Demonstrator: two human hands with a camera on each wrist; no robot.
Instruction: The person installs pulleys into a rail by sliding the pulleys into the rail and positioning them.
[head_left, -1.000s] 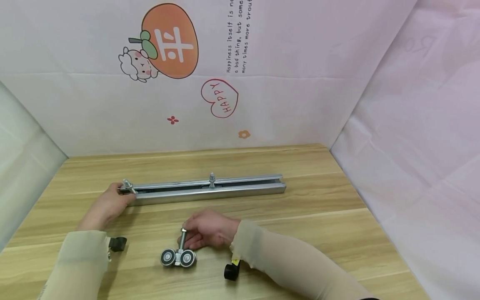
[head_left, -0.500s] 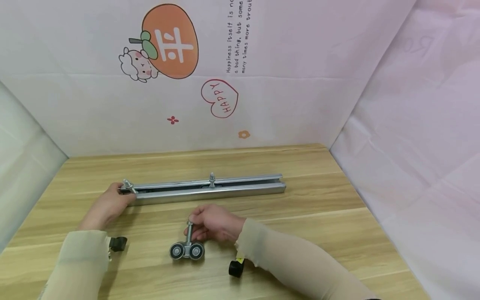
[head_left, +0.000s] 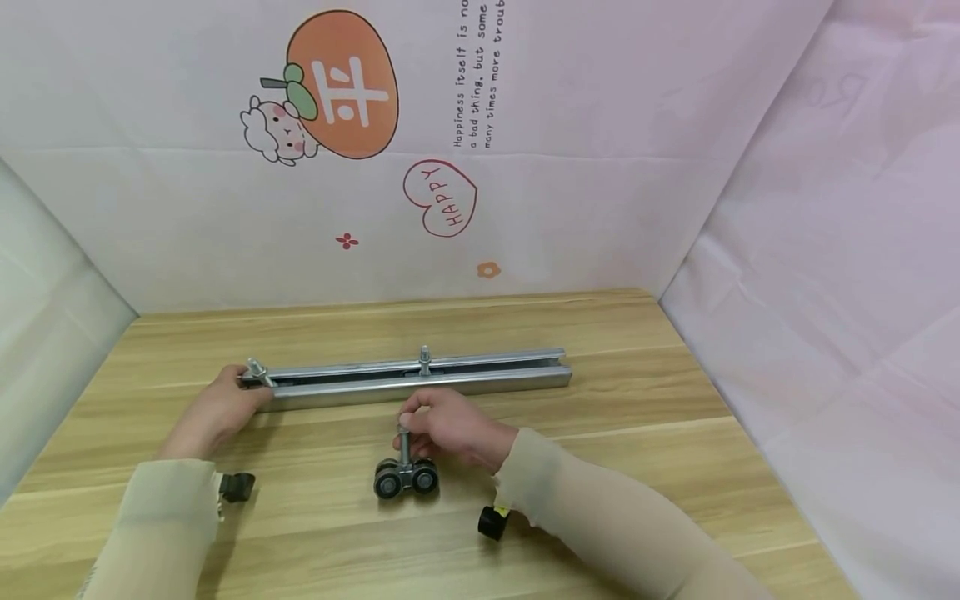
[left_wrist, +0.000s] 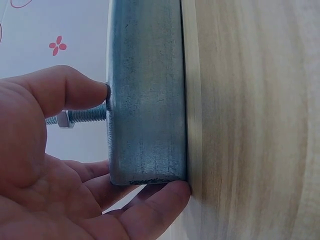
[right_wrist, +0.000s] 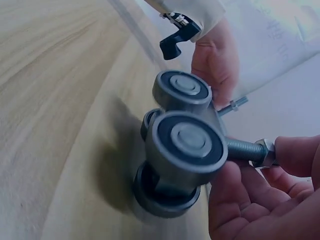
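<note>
My left hand (head_left: 222,408) holds the left end of a steel channel rail (head_left: 491,383), thumb on its top edge and fingers around the end, as the left wrist view shows. Two trolley bolts stand up from the rail's slot: one bolt (head_left: 258,370) beside my left hand, leaning, and another bolt (head_left: 424,361) near the middle, upright. In front of the rail, my right hand (head_left: 459,427) pinches the threaded bolt of a loose roller trolley (head_left: 406,477). Its several wheels (right_wrist: 189,141) hang downward, with a nut (right_wrist: 267,152) at the bolt's top by my thumb.
The wood-grain table (head_left: 360,550) runs back to a white printed cloth wall (head_left: 570,208), with more cloth at both sides. A black wrist-camera piece (head_left: 492,522) hangs under my right sleeve, and a similar black piece (head_left: 237,487) sits by my left sleeve.
My right hand has carried the roller trolley to the right and toward the rail, and the trolley has turned so its rear wheels show. My left hand and the rail stay in place.
</note>
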